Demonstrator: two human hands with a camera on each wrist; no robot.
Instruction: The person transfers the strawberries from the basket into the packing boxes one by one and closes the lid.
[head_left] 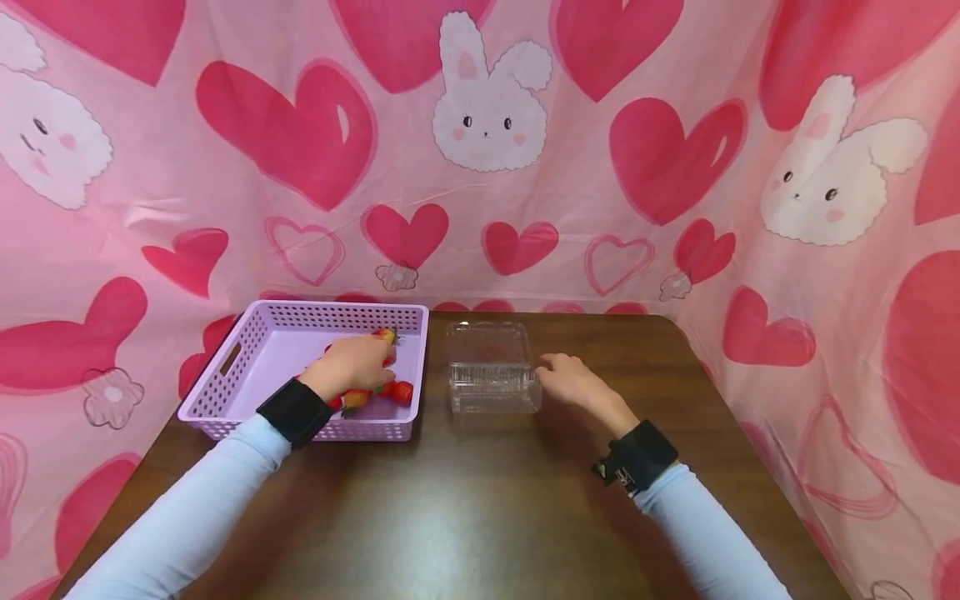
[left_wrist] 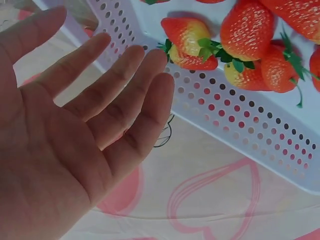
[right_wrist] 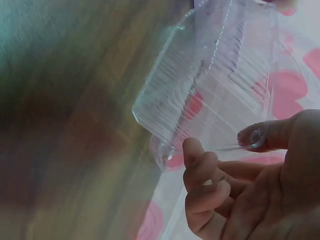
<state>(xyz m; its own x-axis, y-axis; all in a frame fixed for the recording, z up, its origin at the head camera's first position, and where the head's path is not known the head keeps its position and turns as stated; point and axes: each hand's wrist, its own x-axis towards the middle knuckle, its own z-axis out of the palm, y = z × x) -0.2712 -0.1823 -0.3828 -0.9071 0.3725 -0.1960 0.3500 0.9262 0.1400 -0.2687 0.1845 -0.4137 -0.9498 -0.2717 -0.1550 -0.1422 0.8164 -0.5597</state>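
No writing is legible; my left hand (left_wrist: 65, 145), fingers straight, hovers over the strawberries (left_wrist: 240, 40) in the lilac basket (head_left: 247, 354), while my right hand (head_left: 573, 382) pinches the clear clamshell (head_left: 491, 367) at its 3 o'clock edge, seen only at the wrist.

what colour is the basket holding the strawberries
Pale lilac, with small holes in its walls. The basket shows best in the head view.

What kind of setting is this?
Likely a staged tabletop recording booth, not a kitchen: pink heart-and-bunny cloth curtains a brown table that holds only a lilac basket of strawberries and a clear clamshell box.
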